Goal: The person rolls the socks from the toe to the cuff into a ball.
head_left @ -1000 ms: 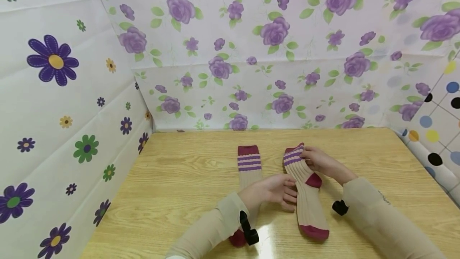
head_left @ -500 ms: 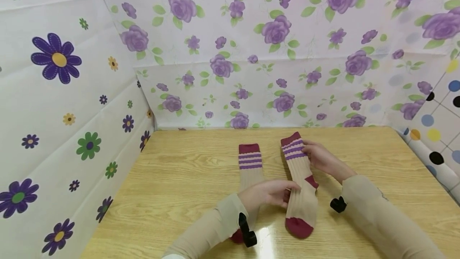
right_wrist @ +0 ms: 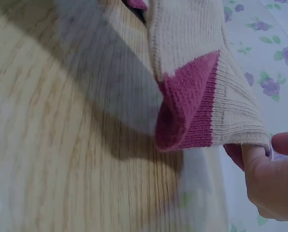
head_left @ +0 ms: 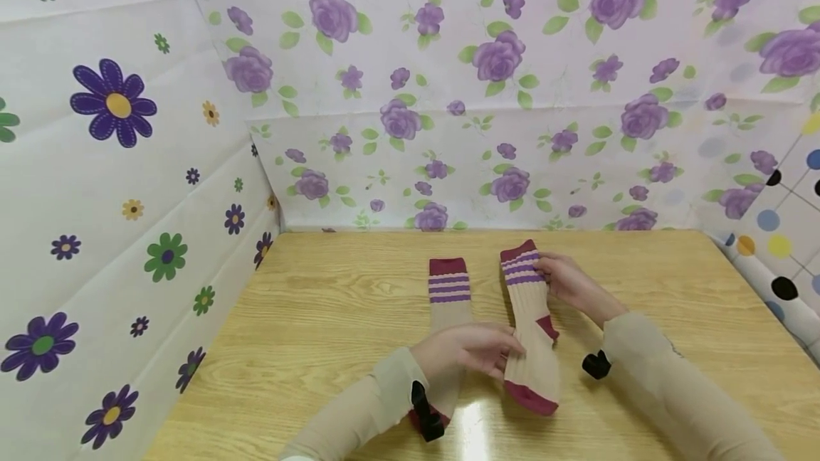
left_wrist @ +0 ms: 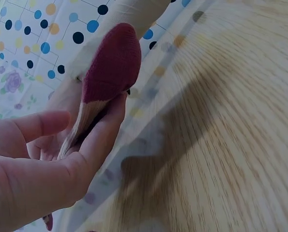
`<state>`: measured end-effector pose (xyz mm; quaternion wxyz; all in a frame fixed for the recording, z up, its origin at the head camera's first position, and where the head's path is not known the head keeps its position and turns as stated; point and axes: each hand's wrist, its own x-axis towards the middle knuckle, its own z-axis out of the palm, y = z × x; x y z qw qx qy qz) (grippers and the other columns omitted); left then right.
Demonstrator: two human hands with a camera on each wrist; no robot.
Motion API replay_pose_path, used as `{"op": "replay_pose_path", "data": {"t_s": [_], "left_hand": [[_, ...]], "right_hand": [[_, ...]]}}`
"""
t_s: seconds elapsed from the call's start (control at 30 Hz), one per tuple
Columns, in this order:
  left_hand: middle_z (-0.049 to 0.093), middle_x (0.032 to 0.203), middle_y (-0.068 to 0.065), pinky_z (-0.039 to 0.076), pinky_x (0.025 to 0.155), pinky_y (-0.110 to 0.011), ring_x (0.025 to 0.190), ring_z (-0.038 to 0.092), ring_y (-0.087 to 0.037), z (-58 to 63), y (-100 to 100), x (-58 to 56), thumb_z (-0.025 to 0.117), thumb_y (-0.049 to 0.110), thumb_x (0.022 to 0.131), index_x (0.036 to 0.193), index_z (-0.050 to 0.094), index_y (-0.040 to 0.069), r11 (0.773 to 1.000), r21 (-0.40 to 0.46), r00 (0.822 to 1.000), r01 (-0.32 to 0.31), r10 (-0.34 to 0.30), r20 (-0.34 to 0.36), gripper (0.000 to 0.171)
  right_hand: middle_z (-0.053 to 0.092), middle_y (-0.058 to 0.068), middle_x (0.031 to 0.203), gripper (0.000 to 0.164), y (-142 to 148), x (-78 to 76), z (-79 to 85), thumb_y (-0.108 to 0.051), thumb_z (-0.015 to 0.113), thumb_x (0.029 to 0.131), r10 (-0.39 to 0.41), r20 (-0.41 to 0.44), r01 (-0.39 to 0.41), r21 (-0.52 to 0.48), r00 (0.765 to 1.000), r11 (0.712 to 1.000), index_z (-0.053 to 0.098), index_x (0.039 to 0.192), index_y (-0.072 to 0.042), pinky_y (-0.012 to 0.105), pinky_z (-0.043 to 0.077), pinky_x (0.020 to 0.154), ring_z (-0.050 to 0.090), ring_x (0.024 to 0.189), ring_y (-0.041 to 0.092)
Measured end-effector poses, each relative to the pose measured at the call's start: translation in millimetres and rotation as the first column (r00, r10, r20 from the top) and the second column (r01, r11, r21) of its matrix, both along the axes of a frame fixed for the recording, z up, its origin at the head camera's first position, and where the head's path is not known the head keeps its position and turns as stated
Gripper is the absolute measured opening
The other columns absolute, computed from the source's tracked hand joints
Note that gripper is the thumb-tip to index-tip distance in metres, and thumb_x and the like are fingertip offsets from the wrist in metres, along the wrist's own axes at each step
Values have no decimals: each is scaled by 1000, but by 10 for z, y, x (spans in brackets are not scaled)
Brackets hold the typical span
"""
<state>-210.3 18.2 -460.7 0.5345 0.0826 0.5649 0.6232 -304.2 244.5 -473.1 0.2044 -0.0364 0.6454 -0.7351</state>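
Note:
A beige ribbed sock (head_left: 528,304) with a maroon cuff, heel and toe and purple stripes is held slightly tilted above the table. My right hand (head_left: 570,279) pinches its striped cuff edge; in the right wrist view a finger of the right hand (right_wrist: 269,181) is tucked under the fabric. Lower down, my left hand (head_left: 470,351) holds the foot part, thumb and fingers on either side. The maroon toe (left_wrist: 113,65) points up past the fingers in the left wrist view. A matching sock (head_left: 450,283) lies flat beneath my left forearm, its middle partly hidden.
The wooden table (head_left: 333,304) runs back to a floral cloth wall (head_left: 397,183). A flower-print sheet (head_left: 128,162) hangs at the left, a dotted one (head_left: 784,233) at the right. Black straps with cameras (head_left: 597,365) sit at both wrists.
The held sock has been raised off the table and straightened, its toe swinging left. My left hand has moved from beside it to a hold on its foot part.

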Motion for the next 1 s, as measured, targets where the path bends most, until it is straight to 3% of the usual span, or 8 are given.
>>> {"op": "replay_pose_path", "data": {"t_s": [0.1,0.47,0.8,1.0], "left_hand": [[60,100,1,52,80,-30,91,59,-14,-22,-34,-8,42,5,100,114,54,15,1000,-1,1000,16,-16,-17,20],[63,104,-3,53,77,-29,94,62,-15,-46,-160,-38,45,6,99,122,54,8,1000,-14,999,-5,4,-36,25],[65,108,-7,56,80,-30,92,65,-15,-28,-315,-49,47,4,98,132,50,2,999,-40,994,0,-5,-110,34],[62,100,-2,57,71,-25,88,64,-11,-24,-400,-32,45,1,97,133,48,0,999,-39,989,12,-17,-145,36]], "right_hand": [[62,-8,100,58,-23,-17,-35,-14,37,104,-14,-3,14,8,1000,1000,11,150,10,21,54,78,63,91,4],[59,-8,103,64,-101,-18,-14,-15,43,103,-31,-27,32,54,999,998,7,151,8,21,54,78,63,91,3],[59,-8,103,62,-232,-33,-2,-14,44,102,-42,-33,44,50,999,998,11,152,5,22,53,76,62,90,4],[61,-9,100,60,-315,-42,-2,-12,44,102,-41,-38,43,44,998,998,13,151,6,22,54,76,63,89,4]]}}
